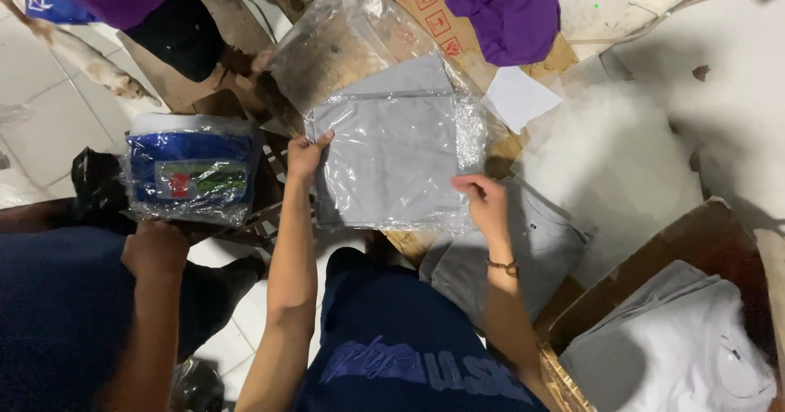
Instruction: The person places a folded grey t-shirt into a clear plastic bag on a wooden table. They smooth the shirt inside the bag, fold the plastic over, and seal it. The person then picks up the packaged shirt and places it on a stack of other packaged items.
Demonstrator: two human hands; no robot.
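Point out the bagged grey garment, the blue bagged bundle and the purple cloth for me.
bagged grey garment (392,158), head view, middle of the folded grey fabric under the plastic.
blue bagged bundle (192,171), head view, front face of the wrapped blue pack.
purple cloth (511,11), head view, centre of the crumpled fabric.

Purple cloth (513,11): cut off by top edge.
Grey stack (679,355): corner lost past bottom-right edge.
Grey garment (523,253): part hidden under right hand (484,199) and forearm.
Bagged shirt (392,163): left edge covered by left hand (306,154) fingers; glare blurs surface.
Blue pack (190,171): label too blurred to tell.
Co-worker's hand (154,248): fingers hidden under pack.
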